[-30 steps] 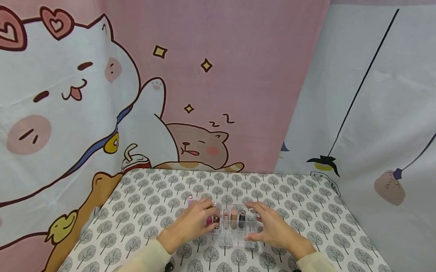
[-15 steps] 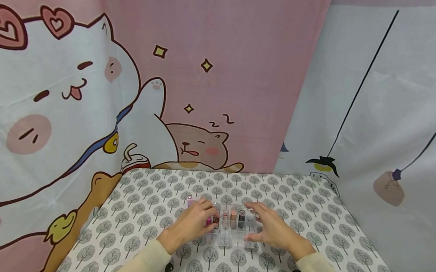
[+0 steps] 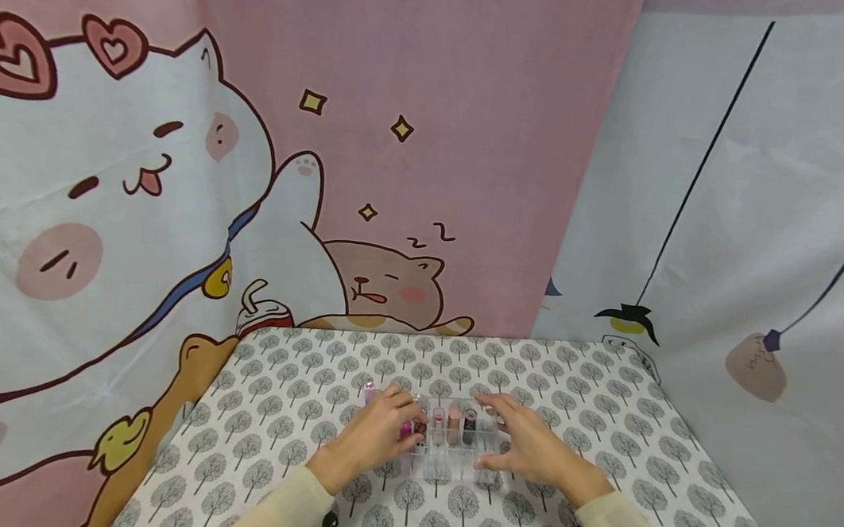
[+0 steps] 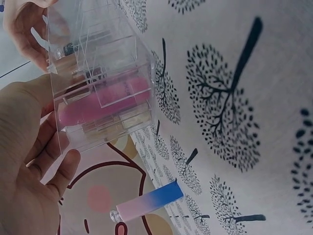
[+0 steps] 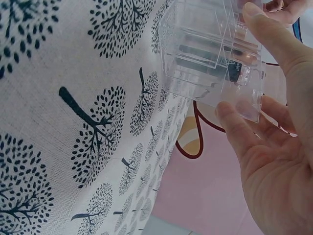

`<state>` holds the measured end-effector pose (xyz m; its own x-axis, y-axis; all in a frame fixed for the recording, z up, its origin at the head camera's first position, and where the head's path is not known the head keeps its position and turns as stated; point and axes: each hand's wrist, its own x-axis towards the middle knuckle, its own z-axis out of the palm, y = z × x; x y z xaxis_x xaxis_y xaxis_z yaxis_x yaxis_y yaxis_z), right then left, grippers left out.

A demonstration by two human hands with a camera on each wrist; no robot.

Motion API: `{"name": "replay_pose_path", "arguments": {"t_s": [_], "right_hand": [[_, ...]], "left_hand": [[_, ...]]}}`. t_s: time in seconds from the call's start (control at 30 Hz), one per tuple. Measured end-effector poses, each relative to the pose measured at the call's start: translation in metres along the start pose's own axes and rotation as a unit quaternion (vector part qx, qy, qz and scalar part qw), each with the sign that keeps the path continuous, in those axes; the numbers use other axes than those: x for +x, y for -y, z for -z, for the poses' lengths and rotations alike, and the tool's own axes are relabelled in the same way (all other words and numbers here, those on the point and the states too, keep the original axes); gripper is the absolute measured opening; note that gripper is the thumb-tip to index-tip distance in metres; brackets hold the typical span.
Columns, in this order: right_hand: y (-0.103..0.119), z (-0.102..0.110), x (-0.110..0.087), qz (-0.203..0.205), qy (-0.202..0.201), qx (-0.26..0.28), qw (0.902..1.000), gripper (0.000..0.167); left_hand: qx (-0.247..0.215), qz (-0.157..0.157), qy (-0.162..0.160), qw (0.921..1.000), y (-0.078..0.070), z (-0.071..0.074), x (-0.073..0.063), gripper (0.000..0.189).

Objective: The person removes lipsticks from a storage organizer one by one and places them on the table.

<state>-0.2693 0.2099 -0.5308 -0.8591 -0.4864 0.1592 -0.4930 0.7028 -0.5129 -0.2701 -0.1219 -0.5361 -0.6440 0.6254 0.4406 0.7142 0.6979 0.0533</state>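
A clear plastic lipstick organizer [image 3: 449, 461] stands on the table between my hands, holding several lipsticks in its slots. My left hand [image 3: 376, 427] grips its left end, the thumb over the upper edge. In the left wrist view a magenta tube [image 4: 105, 100] stands in a slot beside that hand. My right hand [image 3: 525, 442] holds the right end, thumb at the near side and fingers at the far side; fingertips touch the clear wall in the right wrist view. Toward the right are a pinkish-tan tube [image 3: 453, 426] and a black tube [image 3: 469, 427]. Left-hand fingers hide some slots.
A pink-and-blue lipstick tube [image 4: 149, 201] stands on the tablecloth just beyond the left hand. The tree-print cloth [image 3: 296, 472] covers the table. Behind hangs a pink curtain [image 3: 471, 139] with cartoon animals; a pale curtain [image 3: 755, 193] is on the right.
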Motion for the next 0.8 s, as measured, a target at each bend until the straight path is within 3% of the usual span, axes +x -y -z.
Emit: {"name": "replay_pose_path", "arguments": {"t_s": [0.8], "right_hand": [[-0.0035, -0.0022, -0.0001, 0.014, 0.001, 0.013, 0.9998, 0.111]], "left_hand": [[-0.006, 0.012, -0.005, 0.9999, -0.0016, -0.001, -0.0027, 0.029]]}}
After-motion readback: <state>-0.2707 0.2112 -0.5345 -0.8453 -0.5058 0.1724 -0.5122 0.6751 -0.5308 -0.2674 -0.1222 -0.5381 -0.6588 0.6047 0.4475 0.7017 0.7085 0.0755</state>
